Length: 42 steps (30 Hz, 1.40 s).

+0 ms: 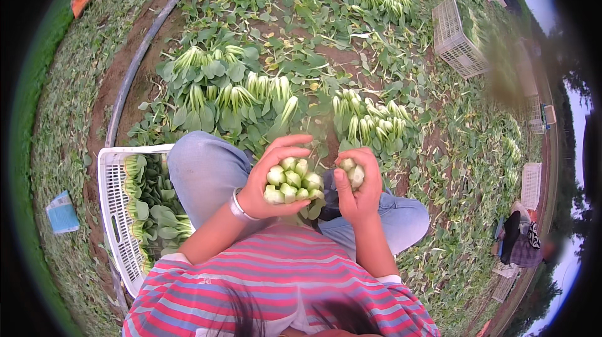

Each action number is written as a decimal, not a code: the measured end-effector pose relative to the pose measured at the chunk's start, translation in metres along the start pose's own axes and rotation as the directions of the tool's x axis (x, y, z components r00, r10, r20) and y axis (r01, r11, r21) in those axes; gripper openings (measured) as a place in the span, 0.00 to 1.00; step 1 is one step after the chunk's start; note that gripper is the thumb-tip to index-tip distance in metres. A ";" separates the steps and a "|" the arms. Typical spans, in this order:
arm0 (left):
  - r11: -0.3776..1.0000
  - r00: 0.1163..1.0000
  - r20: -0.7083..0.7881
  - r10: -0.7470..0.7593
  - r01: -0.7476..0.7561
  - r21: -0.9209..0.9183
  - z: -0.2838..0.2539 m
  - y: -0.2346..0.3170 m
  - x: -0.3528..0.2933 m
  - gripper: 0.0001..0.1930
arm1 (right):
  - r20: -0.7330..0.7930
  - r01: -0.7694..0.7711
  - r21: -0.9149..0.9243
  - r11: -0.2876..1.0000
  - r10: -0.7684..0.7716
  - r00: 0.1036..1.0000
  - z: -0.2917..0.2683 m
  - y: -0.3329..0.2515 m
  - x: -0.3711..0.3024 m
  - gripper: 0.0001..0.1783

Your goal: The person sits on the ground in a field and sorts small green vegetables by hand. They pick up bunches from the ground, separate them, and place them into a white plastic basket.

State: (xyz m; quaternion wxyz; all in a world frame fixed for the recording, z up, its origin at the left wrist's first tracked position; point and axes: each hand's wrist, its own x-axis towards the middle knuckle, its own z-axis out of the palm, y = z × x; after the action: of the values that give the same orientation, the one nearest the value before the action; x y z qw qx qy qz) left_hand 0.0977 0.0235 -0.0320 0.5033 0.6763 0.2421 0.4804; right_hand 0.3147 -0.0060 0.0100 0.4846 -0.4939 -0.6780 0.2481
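Observation:
My left hand [258,188], with a silver bracelet at the wrist, is wrapped round a bunch of bok choy [292,180]. The pale cut stem ends of this bunch face up at me. Close by on its right, my right hand [362,194] grips a smaller clutch of bok choy [353,174], also with the stem ends up. A narrow gap parts the two hands, both held above my lap. Beside my left knee stands a white plastic crate [108,177] with bok choy [160,202] packed in it, stems toward the crate's wall.
Ahead lie bok choy heaps [235,94] on the left and more bok choy [370,121] on the right. A dark hose [145,42] runs along the left. Another crate [453,42] stands far right. Loose leaves cover the soil. A blue packet [62,213] lies left. Another person [527,249] is at right.

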 end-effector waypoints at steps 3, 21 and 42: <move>0.997 0.995 -0.074 0.060 -0.057 0.042 -0.005 0.014 0.000 0.46 | 0.053 0.045 -0.130 0.990 -0.038 0.998 0.002 -0.029 -0.012 0.30; 0.786 0.994 0.058 -0.095 0.039 0.617 -0.146 0.206 0.058 0.45 | 0.072 0.056 0.859 0.509 -0.228 0.971 0.142 -0.144 0.069 0.61; 0.470 0.972 -0.208 -0.105 0.233 0.851 -0.076 0.127 -0.024 0.47 | 0.259 0.082 0.457 0.886 -0.221 0.940 0.132 -0.029 0.029 0.43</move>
State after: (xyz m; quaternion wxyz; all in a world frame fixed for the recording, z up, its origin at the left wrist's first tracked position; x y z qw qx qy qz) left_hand -0.0004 -0.0094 0.0766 0.1208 0.7780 0.5485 0.2816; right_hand 0.1821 0.0277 -0.0083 0.4916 -0.2723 -0.7074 0.4286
